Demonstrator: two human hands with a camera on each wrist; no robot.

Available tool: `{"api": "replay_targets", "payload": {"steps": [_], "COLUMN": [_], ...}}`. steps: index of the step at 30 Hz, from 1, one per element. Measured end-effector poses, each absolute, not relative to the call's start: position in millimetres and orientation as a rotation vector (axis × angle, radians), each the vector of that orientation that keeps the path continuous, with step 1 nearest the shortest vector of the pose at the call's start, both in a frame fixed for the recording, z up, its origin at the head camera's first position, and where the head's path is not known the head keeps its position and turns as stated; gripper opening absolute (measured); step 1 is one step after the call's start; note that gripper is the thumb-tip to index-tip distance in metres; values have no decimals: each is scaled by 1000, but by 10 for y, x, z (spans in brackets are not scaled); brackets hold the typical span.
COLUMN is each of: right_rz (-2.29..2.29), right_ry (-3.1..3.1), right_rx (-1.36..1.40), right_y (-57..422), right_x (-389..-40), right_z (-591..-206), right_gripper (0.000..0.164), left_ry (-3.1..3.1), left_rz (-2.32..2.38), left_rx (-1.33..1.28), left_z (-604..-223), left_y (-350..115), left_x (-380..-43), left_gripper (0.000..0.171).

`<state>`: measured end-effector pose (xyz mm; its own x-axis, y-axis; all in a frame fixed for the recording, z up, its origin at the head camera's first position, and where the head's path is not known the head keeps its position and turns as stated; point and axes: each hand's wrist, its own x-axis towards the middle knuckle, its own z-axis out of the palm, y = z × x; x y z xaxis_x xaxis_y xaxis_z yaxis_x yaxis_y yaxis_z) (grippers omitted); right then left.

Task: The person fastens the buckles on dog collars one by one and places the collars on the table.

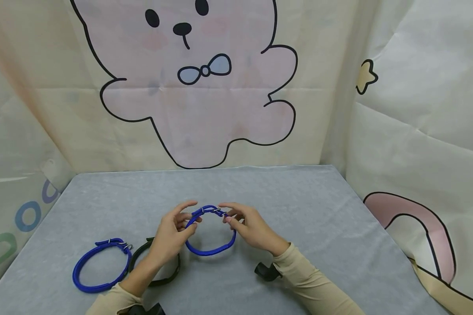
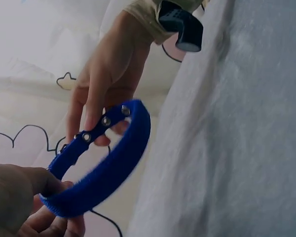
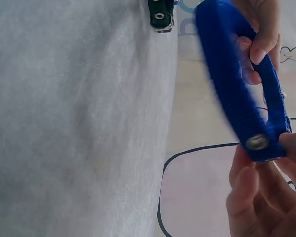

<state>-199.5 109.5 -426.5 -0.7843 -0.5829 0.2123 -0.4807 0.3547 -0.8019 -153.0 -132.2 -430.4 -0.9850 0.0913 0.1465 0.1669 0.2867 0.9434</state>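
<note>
Both hands hold a blue collar [image 1: 211,252], a closed loop with a metal buckle and ring, raised in front of the body. On its left side, my left hand [image 1: 172,231] pinches the band between thumb and fingers. My right hand [image 1: 256,228] pinches the opposite side, near the buckle hardware. Metal eyelets show along the collar [image 2: 119,160] in the left wrist view. A second blue collar [image 1: 79,267] lies on the table at left. Beside it lies a dark green collar [image 1: 167,281], partly hidden behind my left hand and forearm.
A grey cloth covers the table [image 1: 319,210]. Black wrist devices [image 1: 267,272] are worn at both cuffs. Printed fabric curtains [image 1: 315,131] stand along the back and both sides.
</note>
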Motion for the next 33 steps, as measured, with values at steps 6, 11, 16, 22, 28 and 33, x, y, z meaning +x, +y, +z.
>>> {"api": "replay_targets", "payload": {"steps": [6, 11, 16, 22, 28, 33], "right_rz": [-1459, -1450, -1467, -1458, -1437, -1408], "right_ry": [2459, 2456, 2406, 2308, 2253, 2231], "right_rx": [-999, -983, -924, -902, -906, -932], "right_y": [1105, 1111, 1121, 1146, 1164, 1172], "right_x": [-2011, -2018, -2024, -2034, -2052, -2071], "right_z": [-4235, -4220, -4219, -4211, -4233, -4256], "right_gripper": [38, 37, 37, 41, 42, 42], "left_ry": [-2548, -2660, -2729, -2775, -2827, -2858], "left_rz": [-1789, -1668, -1647, -1699, -1772, -1809], "left_rx": [-298, -406, -543, -600, -543, -560], "left_z": [-4195, -4155, -4152, -4131, -4128, -4128], "left_y": [-1465, -1578, -1651, -1714, -1736, -1762], "left_x": [-1562, -1586, -1617, -1642, -1654, -1659], "left_gripper": [36, 35, 37, 41, 42, 45]}}
